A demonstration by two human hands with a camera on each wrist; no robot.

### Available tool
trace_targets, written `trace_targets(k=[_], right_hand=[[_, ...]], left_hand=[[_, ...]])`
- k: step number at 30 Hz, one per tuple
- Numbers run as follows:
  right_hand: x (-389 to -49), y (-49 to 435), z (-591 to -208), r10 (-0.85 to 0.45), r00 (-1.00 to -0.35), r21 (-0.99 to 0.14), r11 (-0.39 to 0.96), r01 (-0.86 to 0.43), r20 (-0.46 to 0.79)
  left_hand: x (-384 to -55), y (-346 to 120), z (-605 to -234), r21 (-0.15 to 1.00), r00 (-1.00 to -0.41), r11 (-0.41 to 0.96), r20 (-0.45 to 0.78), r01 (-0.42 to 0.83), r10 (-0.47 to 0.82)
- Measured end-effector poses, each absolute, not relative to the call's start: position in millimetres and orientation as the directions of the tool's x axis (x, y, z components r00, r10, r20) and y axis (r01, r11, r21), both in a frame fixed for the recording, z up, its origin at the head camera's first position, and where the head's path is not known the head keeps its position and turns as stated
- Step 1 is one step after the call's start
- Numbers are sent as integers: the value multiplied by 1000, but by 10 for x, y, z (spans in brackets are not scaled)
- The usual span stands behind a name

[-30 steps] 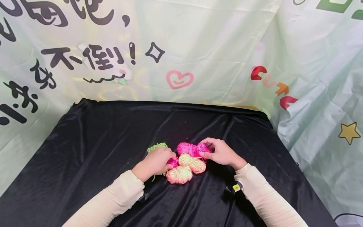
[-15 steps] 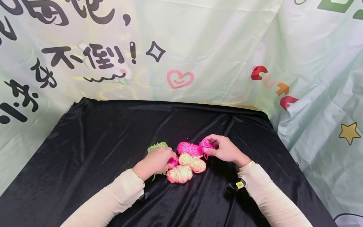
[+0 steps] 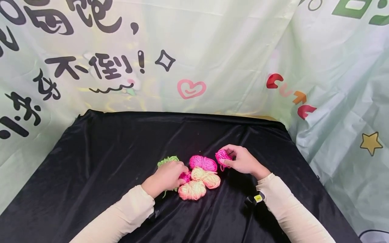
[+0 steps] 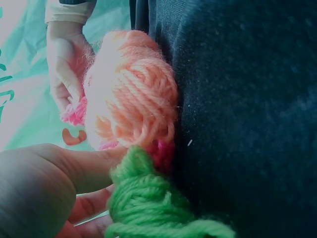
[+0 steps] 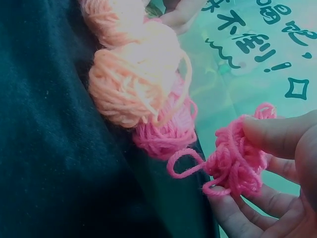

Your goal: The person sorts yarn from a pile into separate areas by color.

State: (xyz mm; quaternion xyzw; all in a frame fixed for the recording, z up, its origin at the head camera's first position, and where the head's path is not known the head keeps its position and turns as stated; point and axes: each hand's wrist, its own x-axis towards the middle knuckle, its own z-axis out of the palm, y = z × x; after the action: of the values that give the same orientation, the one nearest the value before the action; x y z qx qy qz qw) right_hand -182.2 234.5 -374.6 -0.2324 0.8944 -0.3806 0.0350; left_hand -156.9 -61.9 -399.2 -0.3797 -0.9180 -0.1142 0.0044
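Observation:
My right hand [image 3: 243,160] pinches a small, loosely wound bright pink yarn ball [image 5: 237,158] between thumb and fingertips, with loops hanging from it. It is just right of a larger magenta yarn skein [image 3: 203,163]. A cream-peach yarn skein [image 3: 206,178] lies in front of that, and a peach-pink yarn skein [image 3: 192,190] is nearest me. At the left of the cluster, my left hand [image 3: 168,175] grips another small pink yarn ball [image 3: 185,176], mostly hidden by the fingers. A green yarn skein [image 4: 148,198] lies beside that hand, partly covered by it in the head view.
Black velvety cloth [image 3: 121,141] with folds covers the table under the yarn. Pale printed curtains [image 3: 237,60] hang behind and at both sides. A wrist camera [image 3: 253,199] is strapped below the right sleeve.
My right hand has drawn the small pink yarn ball right and slightly away from me, opening a gap from the magenta skein. The left hand has stayed in place. The head view tilts slightly.

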Motion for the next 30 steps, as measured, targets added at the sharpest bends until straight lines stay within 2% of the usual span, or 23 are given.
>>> trace_targets(k=[16,30], right_hand=[[-1883,2436,-3653,-393,-912,-718,601,-352,119],[-1942,2486,-3579,-372,-924,-747,587,-311,92]], left_hand=[[-1578,-612,-3996,215,-733,707,71,673,676],[-1575,-610,-3984,227,-729,699,86,678,679]])
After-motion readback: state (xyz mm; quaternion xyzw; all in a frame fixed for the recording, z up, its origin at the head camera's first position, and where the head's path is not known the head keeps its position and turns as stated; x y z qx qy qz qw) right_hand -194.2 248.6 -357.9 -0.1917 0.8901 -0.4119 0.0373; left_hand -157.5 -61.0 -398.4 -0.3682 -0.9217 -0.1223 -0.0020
